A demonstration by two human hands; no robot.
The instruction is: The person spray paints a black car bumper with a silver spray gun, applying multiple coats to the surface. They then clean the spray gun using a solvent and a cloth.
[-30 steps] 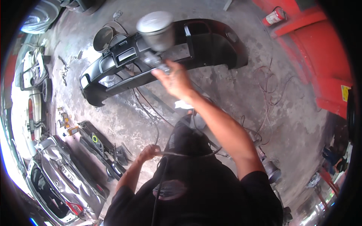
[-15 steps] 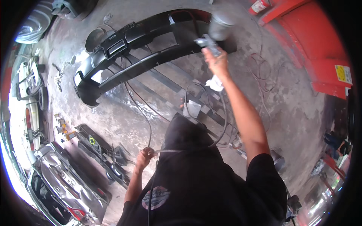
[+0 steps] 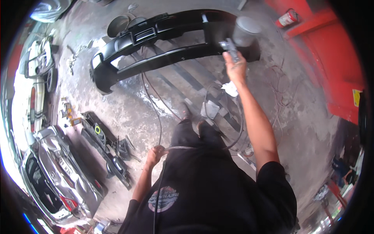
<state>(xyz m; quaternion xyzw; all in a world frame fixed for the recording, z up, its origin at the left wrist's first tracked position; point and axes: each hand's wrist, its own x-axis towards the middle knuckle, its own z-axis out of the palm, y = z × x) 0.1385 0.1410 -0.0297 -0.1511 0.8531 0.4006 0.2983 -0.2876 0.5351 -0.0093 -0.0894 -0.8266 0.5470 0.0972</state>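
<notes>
Concrete floor [image 3: 304, 144], car parts [image 3: 78, 183] along its left edge, stretched beneath a black bumper [image 3: 177, 26] ahead. Well apart, the right hand [image 3: 236, 69] gripped a spray gun [image 3: 231, 47] near the bumper's right end while the left hand [image 3: 156, 153] clasped a hose [image 3: 179, 148]

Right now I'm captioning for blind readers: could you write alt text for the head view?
The right hand holds a spray gun near the right end of a black car bumper; the left hand grips a hose.
</notes>
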